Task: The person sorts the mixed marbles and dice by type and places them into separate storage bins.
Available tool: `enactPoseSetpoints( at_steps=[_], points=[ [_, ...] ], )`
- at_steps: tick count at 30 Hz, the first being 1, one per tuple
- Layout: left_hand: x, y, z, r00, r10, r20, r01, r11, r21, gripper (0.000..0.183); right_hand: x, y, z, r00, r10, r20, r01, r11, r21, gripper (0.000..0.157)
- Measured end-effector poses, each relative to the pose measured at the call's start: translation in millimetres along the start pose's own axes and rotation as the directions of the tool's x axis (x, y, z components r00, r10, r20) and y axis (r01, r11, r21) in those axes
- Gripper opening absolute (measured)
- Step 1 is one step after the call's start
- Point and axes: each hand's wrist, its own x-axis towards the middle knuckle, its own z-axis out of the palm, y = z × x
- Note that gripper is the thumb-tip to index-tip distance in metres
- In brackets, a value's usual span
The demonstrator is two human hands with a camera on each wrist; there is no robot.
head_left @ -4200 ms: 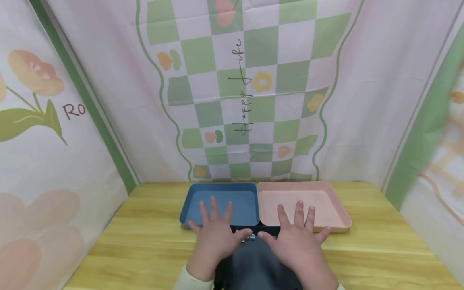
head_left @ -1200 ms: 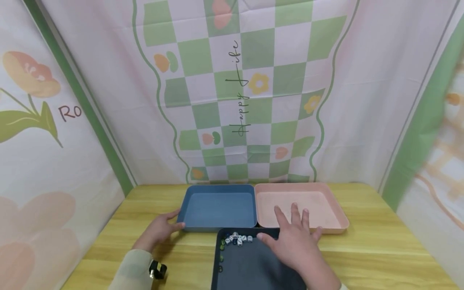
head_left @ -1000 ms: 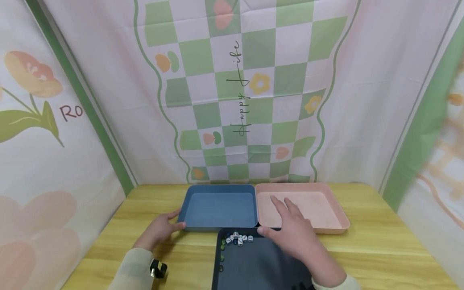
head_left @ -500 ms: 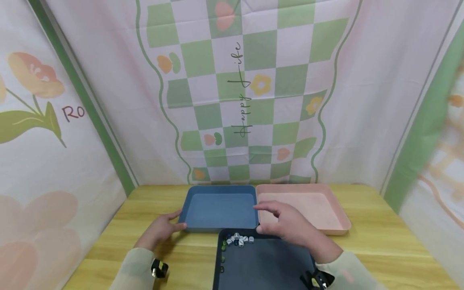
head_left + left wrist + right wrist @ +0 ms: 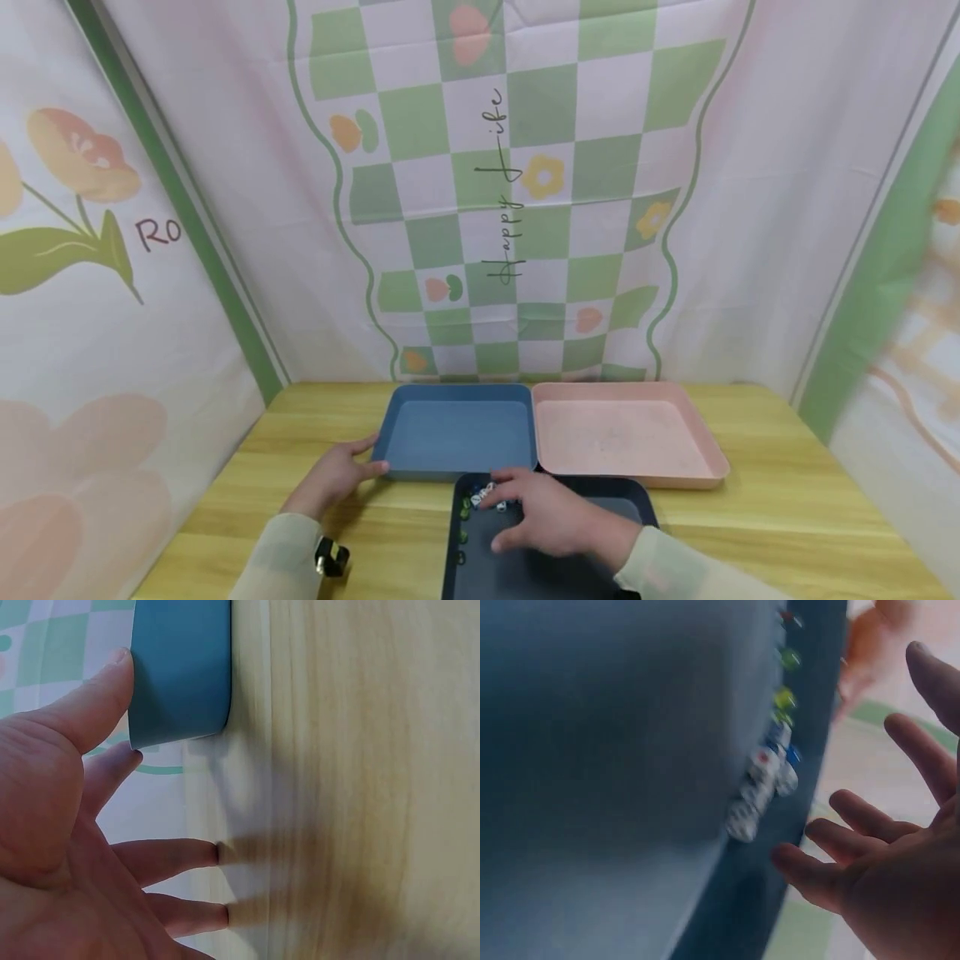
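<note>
At the left side of a blue tray [image 5: 454, 433], my left hand [image 5: 332, 477] touches the front corner. In the left wrist view its thumb lies against the tray's wall [image 5: 180, 675], with the other fingers spread and nearly straight. My right hand [image 5: 551, 512] hovers over a dark tray [image 5: 641, 493], fingers loosely bent and holding nothing. Just beside its fingertips, several white dice [image 5: 742, 821] cluster in the far left corner, with bits of blue among them. Green glass marbles [image 5: 785, 697] line the left wall. The right hand partly hides the dice in the head view.
A pink tray [image 5: 630, 437] stands against the blue tray's right side. Both sit behind the dark tray on a wooden table [image 5: 795, 517]. Printed curtains [image 5: 510, 250] rise behind and at both sides. A black wrist strap [image 5: 332, 557] is on the left sleeve.
My left hand went from above the dark tray to the blue tray's corner and stayed there. My right hand moved from above the pink tray down and left toward the dice.
</note>
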Motion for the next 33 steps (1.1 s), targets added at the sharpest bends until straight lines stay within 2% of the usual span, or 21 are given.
enactPoseSetpoints(
  at_steps=[5, 13, 23, 27, 33],
  points=[
    [0.2, -0.3, 0.3, 1.0, 0.001, 0.0, -0.001, 1.0, 0.0, 0.072, 6, 1, 17.1, 0.999, 0.012, 0.051, -0.012, 1.0, 0.001, 0.033],
    [4.2, -3.0, 1.4, 1.0, -0.007, -0.006, 0.007, 1.0, -0.009, 0.071, 17, 24, 31.8, 0.997, -0.044, 0.062, 0.045, 0.999, -0.02, 0.034],
    [1.1, -1.4, 1.3, 1.0, -0.006, 0.003, 0.006, 1.0, -0.014, 0.069, 17, 13, 35.7, 0.998, -0.002, 0.057, 0.004, 0.999, -0.038, 0.032],
    [-0.7, -0.3, 0.6, 1.0, -0.001, 0.003, 0.001, 1.0, -0.003, 0.068, 16, 5, 36.6, 0.999, -0.004, 0.04, 0.007, 0.995, -0.097, 0.032],
    [-1.7, 1.5, 0.4, 1.0, -0.002, 0.001, 0.002, 1.0, -0.004, 0.068, 20, 6, 40.5, 1.0, -0.004, 0.028, 0.009, 0.985, -0.171, 0.031]
  ],
)
